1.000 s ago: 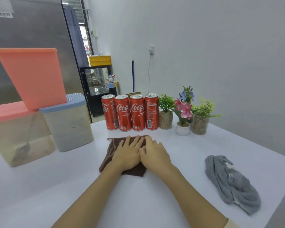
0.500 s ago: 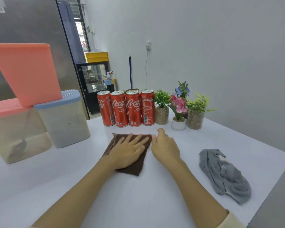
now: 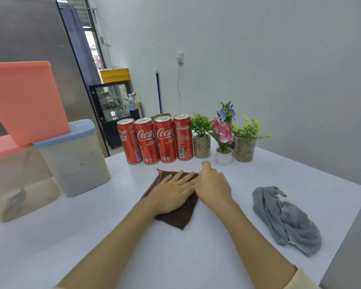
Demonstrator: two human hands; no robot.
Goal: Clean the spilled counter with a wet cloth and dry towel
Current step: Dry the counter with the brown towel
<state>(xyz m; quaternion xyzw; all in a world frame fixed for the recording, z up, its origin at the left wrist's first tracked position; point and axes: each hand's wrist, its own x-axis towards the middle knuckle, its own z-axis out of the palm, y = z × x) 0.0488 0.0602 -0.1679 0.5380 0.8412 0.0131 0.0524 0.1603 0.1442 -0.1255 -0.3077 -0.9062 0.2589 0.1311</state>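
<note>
A dark brown cloth lies flat on the white counter, in front of the cans. My left hand presses palm-down on its middle with the fingers spread. My right hand rests palm-down against the cloth's right edge, touching the left hand, thumb raised. A crumpled grey towel lies to the right, apart from both hands, near the counter's right edge. No spill shows on the surface.
Several red cola cans stand in a row just behind the cloth, with three small potted plants to their right. Clear plastic containers with pink and blue lids are stacked at the left. The counter's edge runs close behind the grey towel.
My right hand came off the cloth to the right half a second ago and has moved back against my left hand. The cloth has shifted slightly; the grey towel stayed put.
</note>
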